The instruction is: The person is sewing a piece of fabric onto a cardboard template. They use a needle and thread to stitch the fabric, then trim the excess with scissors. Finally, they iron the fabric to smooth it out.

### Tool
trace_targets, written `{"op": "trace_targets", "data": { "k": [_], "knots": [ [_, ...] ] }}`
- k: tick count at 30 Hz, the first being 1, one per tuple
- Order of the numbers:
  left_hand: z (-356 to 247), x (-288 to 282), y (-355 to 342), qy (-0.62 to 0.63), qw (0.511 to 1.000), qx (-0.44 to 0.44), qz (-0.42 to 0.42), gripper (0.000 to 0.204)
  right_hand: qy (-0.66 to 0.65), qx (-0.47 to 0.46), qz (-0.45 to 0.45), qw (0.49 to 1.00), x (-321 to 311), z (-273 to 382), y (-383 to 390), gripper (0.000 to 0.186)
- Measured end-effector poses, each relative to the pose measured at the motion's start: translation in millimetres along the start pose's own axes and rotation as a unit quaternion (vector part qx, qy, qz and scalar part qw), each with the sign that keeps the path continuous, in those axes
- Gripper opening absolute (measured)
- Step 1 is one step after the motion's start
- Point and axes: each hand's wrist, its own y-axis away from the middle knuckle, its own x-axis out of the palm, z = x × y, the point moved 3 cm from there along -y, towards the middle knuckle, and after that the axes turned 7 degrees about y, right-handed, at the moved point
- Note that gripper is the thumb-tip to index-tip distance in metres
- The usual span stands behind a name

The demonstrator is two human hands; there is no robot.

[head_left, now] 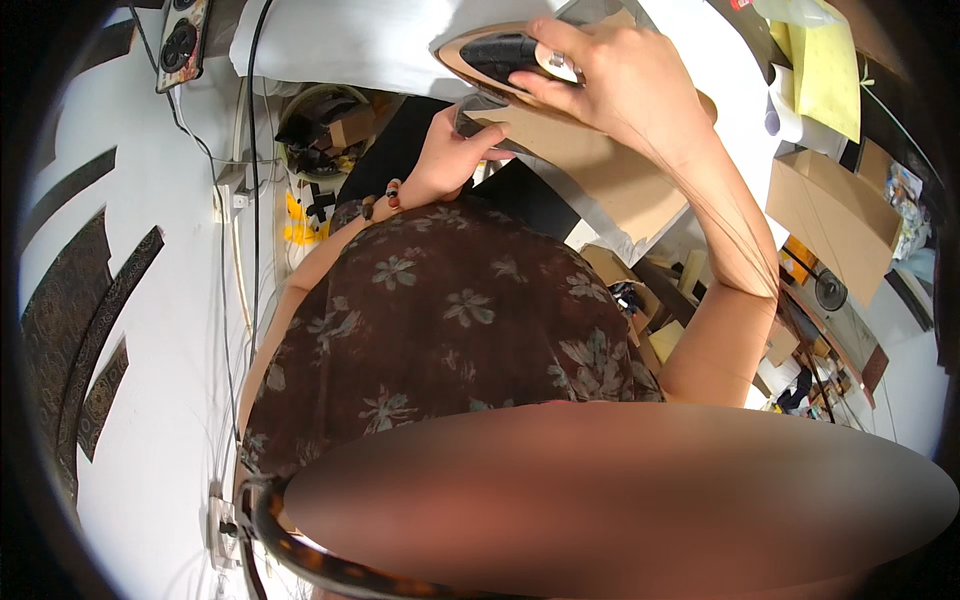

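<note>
My right hand (635,85) is closed around the handle of a clothes iron (495,58), which has a black body and a tan-edged base. The iron's pointed end faces left over a white padded surface (340,50). Under and in front of my right forearm lies a brown paper-like sheet (615,185) with a sheer grey border, hanging past the near edge of the surface. At the sheet's left end my left hand (450,155) pinches its grey edge between thumb and fingers. My right hand partly hides the iron's rear.
A bin (325,125) of dark scraps stands below the surface at left. Black cables (253,150) run beside it, near a patterned box with dials (180,45). Yellow paper (825,75) and an open cardboard box (835,210) are at right. Dark patterned strips (75,280) lie far left.
</note>
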Motion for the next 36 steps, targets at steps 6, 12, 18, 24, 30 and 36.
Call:
{"op": "trace_targets", "data": {
  "k": [6, 12, 18, 24, 30, 36],
  "knots": [
    [1, -5, 2, 0.010, 1.000, 0.004, -0.004, 0.030, -0.005, -0.007, 0.049, 0.999, 0, 6, 20, 0.042],
    [4, -13, 4, -0.035, 0.999, -0.008, 0.033, 0.034, -0.021, 0.000, 0.042, 0.999, -6, -1, 21, 0.044],
    [14, -7, 11, 0.010, 0.999, -0.002, 0.033, 0.033, -0.028, -0.017, 0.047, 0.998, -11, 0, -19, 0.039],
    [16, -14, 12, -0.012, 0.999, 0.039, 0.034, 0.028, -0.022, -0.106, 0.062, 0.992, -6, 10, -35, 0.037],
    [14, -13, 12, -0.005, 0.999, 0.026, 0.028, 0.028, -0.022, -0.090, 0.061, 0.994, -2, 8, -11, 0.033],
    [20, -16, 8, -0.006, 0.999, 0.020, 0.027, 0.028, -0.009, -0.074, 0.050, 0.996, -2, 8, 7, 0.034]
  ]
}}
